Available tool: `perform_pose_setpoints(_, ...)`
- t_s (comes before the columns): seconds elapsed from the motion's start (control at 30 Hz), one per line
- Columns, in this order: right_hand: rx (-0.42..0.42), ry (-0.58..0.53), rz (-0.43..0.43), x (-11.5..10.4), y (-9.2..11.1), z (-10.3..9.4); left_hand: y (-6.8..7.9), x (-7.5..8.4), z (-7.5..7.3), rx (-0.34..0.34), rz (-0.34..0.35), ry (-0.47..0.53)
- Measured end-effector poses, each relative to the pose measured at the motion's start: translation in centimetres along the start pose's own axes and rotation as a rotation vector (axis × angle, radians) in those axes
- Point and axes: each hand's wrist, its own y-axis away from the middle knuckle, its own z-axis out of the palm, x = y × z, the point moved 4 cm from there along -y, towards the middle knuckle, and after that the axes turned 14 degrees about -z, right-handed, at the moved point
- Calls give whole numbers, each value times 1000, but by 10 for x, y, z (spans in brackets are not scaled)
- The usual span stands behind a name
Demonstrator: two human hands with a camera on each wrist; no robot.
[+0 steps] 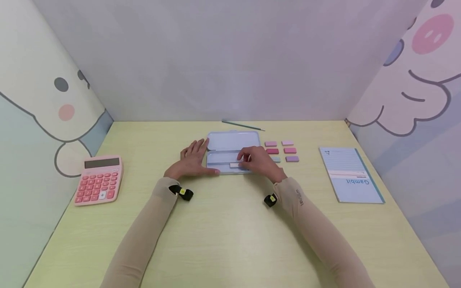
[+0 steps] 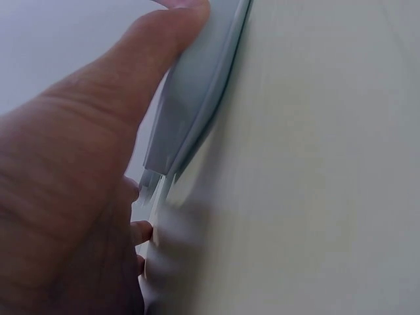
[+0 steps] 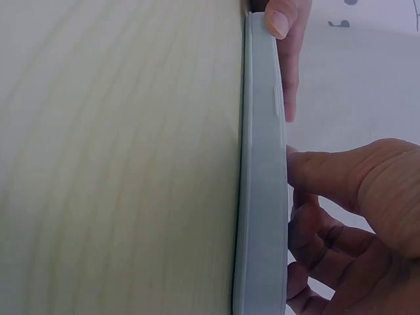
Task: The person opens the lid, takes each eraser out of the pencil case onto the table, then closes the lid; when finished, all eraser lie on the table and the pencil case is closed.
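A pale blue pencil case lies with its lid folded back, away from the person. The left hand is spread at its left end, thumb on the front rim and fingers along the side. Over the right half of the tray is the right hand, fingers bent and pointing down into it. Thumb and fingers pinch the end of a small white eraser-like block that lies lengthwise in the tray's front part. In the right wrist view, the case's front wall hides the fingertips and block.
Several small pink, purple and bluish blocks lie in rows right of the case. Behind it is a thin dark pencil. A pink calculator stands far left, a notepad far right. Walls border the table's back and sides.
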Motion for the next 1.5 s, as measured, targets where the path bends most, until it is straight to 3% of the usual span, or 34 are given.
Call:
perform_pose_setpoints(0.47, -34, 25, 35, -2, 1, 1, 1, 0, -1, 3, 21, 7)
perform_pose_setpoints(0.87, -48, 60, 12, -7, 3, -1, -1, -1, 1, 5, 11, -5)
perform_pose_setpoints(1.23, 70, 39, 12, -1, 22, -34, 0, 0, 0, 2, 17, -6)
perform_pose_setpoints(1.5, 80, 7, 80, 11, 45, -55, -1, -1, 2, -2, 19, 2)
